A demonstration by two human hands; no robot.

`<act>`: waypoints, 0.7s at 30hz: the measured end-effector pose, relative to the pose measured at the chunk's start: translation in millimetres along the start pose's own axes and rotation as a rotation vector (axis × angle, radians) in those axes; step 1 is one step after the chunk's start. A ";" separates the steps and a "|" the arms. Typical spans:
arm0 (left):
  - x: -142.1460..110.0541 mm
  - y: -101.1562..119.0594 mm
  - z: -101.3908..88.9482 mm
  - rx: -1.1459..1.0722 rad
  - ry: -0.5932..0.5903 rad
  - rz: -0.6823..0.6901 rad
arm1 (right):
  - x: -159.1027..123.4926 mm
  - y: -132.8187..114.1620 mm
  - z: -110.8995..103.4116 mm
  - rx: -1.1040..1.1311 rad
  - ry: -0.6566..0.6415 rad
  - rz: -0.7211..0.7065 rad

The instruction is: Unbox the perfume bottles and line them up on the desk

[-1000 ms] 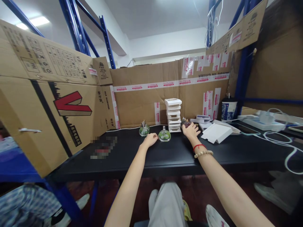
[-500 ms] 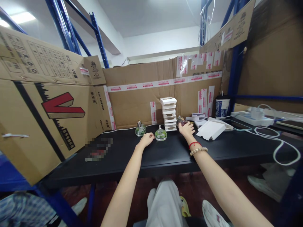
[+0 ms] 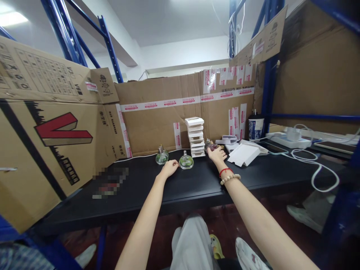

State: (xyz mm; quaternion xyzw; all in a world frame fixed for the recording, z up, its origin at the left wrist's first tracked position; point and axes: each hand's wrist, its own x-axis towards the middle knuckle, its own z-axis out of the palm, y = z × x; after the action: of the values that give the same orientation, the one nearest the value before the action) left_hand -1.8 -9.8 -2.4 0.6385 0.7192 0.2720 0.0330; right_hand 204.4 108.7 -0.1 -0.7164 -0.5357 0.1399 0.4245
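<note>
A round green perfume bottle [image 3: 186, 161] with a bare spray top stands upright on the black table. Just left of it, my left hand [image 3: 170, 168] rests on the tabletop, its fingers curled together; whatever they may hold is hidden. Behind that hand is another pair of green perfume bottles [image 3: 162, 155] with silvery tops. My right hand [image 3: 216, 155] is farther right, its fingers around a dark purple perfume bottle [image 3: 211, 146] and partly covering it. More gold-and-dark pieces show beside that bottle, too small to name. A stack of white boxes [image 3: 195, 135] rises just left of the right hand.
Opened white cartons [image 3: 244, 153] lie right of my right hand. Beyond them are a lidded cup [image 3: 255, 127], a power strip [image 3: 292, 138] and a looped white cable [image 3: 323, 187]. Cardboard panels [image 3: 152, 123] wall the table [image 3: 135, 202] at the back and left.
The whole view has shifted slightly left and down as the head turned a little right. Both hands keep nearly the same places beside the bottles.
</note>
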 end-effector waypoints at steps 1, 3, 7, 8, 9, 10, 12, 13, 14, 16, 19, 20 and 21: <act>0.0 0.0 0.1 0.000 0.000 -0.001 | 0.5 0.1 -0.3 0.001 -0.001 0.004; 0.0 -0.1 0.1 0.000 -0.003 -0.001 | 1.8 0.2 -1.0 0.005 -0.005 0.013; -0.2 0.0 -0.6 0.003 -0.008 0.003 | 3.3 -0.6 -2.4 0.011 -0.018 0.027; -0.2 0.1 -0.8 0.005 -0.008 0.004 | 3.2 -1.0 -2.8 0.013 -0.020 0.028; -0.3 0.3 -1.0 0.007 -0.009 0.006 | 2.9 -1.4 -3.2 0.015 -0.022 0.030; -0.4 0.5 -1.2 0.009 -0.010 0.008 | 2.5 -1.8 -3.8 0.018 -0.023 0.031; -0.4 0.8 -1.5 0.013 -0.010 0.012 | 1.6 -2.7 -5.3 0.026 -0.025 0.038; -0.5 1.0 -1.6 0.016 -0.011 0.013 | 1.2 -3.2 -6.2 0.031 -0.025 0.043; -0.5 1.1 -1.7 0.020 -0.011 0.014 | 0.8 -3.8 -7.1 0.035 -0.024 0.049; -0.3 1.2 -1.8 0.027 -0.011 0.014 | 0.3 -5.0 -8.9 0.045 -0.022 0.060; 0.0 1.2 -1.6 0.036 -0.009 0.013 | 0.2 -6.7 -10.8 0.058 -0.030 0.069; 0.2 1.1 -1.5 0.038 -0.008 0.013 | 0.2 -7.2 -11.1 0.061 -0.036 0.070; 0.4 1.0 -1.3 0.039 -0.007 0.012 | 0.3 -7.5 -11.4 0.065 -0.041 0.071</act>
State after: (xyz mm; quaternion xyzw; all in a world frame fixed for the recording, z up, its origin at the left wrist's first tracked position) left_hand -1.5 -9.9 -0.8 0.6444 0.7203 0.2558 0.0215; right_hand 207.2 104.2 12.5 -0.7178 -0.5137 0.1865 0.4313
